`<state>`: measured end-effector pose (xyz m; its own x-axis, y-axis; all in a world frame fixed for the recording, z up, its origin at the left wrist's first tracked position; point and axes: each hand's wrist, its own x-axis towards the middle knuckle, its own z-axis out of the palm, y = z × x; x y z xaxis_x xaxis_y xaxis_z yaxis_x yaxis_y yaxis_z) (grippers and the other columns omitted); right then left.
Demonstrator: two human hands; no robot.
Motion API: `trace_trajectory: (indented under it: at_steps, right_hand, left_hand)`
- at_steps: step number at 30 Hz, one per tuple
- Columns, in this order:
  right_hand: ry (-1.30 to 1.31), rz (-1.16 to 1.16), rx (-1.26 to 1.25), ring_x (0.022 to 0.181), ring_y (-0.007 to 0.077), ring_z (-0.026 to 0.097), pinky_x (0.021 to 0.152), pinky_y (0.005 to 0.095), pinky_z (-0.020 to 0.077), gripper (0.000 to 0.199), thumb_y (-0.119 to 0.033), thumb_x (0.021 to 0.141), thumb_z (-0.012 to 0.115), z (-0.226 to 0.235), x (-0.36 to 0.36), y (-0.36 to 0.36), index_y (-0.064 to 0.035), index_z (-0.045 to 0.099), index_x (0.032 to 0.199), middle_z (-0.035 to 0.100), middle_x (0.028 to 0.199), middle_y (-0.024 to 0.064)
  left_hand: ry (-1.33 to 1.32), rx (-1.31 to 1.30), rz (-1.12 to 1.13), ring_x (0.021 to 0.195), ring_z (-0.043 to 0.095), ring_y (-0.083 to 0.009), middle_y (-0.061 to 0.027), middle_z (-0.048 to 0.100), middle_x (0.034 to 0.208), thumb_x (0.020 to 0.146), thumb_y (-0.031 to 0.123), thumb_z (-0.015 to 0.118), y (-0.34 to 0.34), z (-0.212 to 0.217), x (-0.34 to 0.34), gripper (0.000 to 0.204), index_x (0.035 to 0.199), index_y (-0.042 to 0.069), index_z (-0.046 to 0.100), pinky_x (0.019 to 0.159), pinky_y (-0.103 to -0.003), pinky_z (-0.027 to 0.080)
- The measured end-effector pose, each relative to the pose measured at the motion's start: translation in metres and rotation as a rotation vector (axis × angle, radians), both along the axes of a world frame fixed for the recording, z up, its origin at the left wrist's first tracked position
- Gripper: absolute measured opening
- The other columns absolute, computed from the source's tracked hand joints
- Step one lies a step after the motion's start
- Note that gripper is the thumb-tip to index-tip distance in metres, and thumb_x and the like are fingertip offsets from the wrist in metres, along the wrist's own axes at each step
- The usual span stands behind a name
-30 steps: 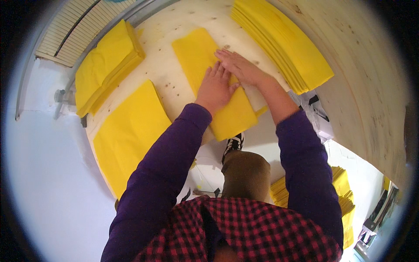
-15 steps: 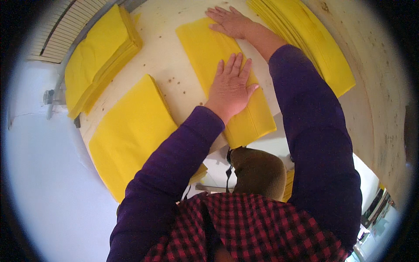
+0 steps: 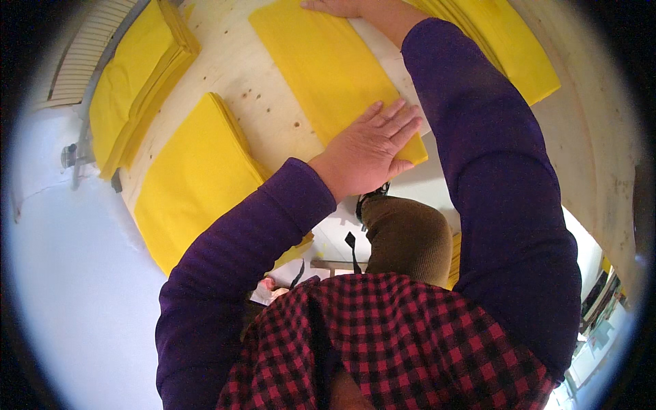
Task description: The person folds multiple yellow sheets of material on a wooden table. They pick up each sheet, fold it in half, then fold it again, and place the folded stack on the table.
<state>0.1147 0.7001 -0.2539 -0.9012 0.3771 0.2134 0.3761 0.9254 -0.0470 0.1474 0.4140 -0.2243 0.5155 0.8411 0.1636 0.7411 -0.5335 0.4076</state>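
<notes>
A long folded piece of yellow cloth (image 3: 321, 68) lies on the pale wooden table (image 3: 263, 116) in front of me, its near end at the table's front edge. My left hand (image 3: 372, 147) rests flat on that near end, palm down and fingers stretched out. At the cloth's far end is my right hand (image 3: 335, 7), also laid out flat, partly cut off by the top of the picture. Neither hand grips anything.
Folded yellow cloth stacks lie around: one at the near left (image 3: 198, 178), one at the far left (image 3: 140, 75), and a layered one at the far right (image 3: 509, 48). A white wall (image 3: 75, 273) stands left. My knee (image 3: 410, 236) shows below the table edge.
My left hand has slid along the cloth to its near end. The right hand stays at the far end, and the whole view has shifted so the table sits higher.
</notes>
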Motion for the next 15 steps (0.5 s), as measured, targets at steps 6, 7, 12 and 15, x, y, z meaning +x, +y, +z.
trace_trajectory:
  at_steps: [6, 7, 12, 15]
  right_hand:
    - [0.0, -0.017, -0.13, 0.137, 0.0297, 0.024, 0.111, 0.0481, 0.0156, 0.065, -0.045, 0.092, 0.039, 0.008, -0.003, -0.001, -0.0012, 0.028, 0.14, 0.03, 0.146, 0.0183]
    - [-0.012, -0.019, -0.114, 0.137, 0.0296, 0.024, 0.112, 0.0482, 0.0149, 0.065, -0.045, 0.092, 0.039, 0.008, -0.003, -0.001, -0.0013, 0.028, 0.14, 0.029, 0.146, 0.018]
    - [-0.009, -0.03, 0.023, 0.138, 0.0282, 0.023, 0.112, 0.0491, 0.0134, 0.065, -0.043, 0.092, 0.04, 0.009, -0.002, -0.005, -0.0021, 0.027, 0.141, 0.028, 0.147, 0.0161]
    - [0.127, -0.064, 0.004, 0.135, 0.028, 0.027, 0.11, 0.0493, 0.0162, 0.061, -0.04, 0.091, 0.042, 0.009, 0.006, -0.016, -0.0021, 0.03, 0.138, 0.031, 0.144, 0.0165]
  left_hand:
    - [0.053, 0.004, -0.109, 0.136, 0.027, -0.028, -0.0114, 0.035, 0.144, 0.089, 0.042, 0.049, -0.001, 0.0, 0.0, 0.063, 0.137, 0.003, 0.037, 0.11, -0.048, 0.02]
    - [0.07, -0.004, -0.11, 0.136, 0.027, -0.0269, -0.0101, 0.035, 0.144, 0.09, 0.042, 0.048, 0.0, 0.0, -0.001, 0.063, 0.138, 0.003, 0.036, 0.111, -0.048, 0.02]
    - [0.111, -0.002, -0.149, 0.137, 0.025, -0.0265, -0.0104, 0.033, 0.145, 0.091, 0.043, 0.047, 0.005, -0.001, -0.003, 0.063, 0.138, 0.003, 0.035, 0.11, -0.047, 0.02]
    - [0.121, -0.003, -0.153, 0.137, 0.024, -0.0269, -0.0106, 0.032, 0.146, 0.091, 0.044, 0.047, 0.006, -0.001, -0.003, 0.064, 0.139, 0.003, 0.034, 0.11, -0.047, 0.02]
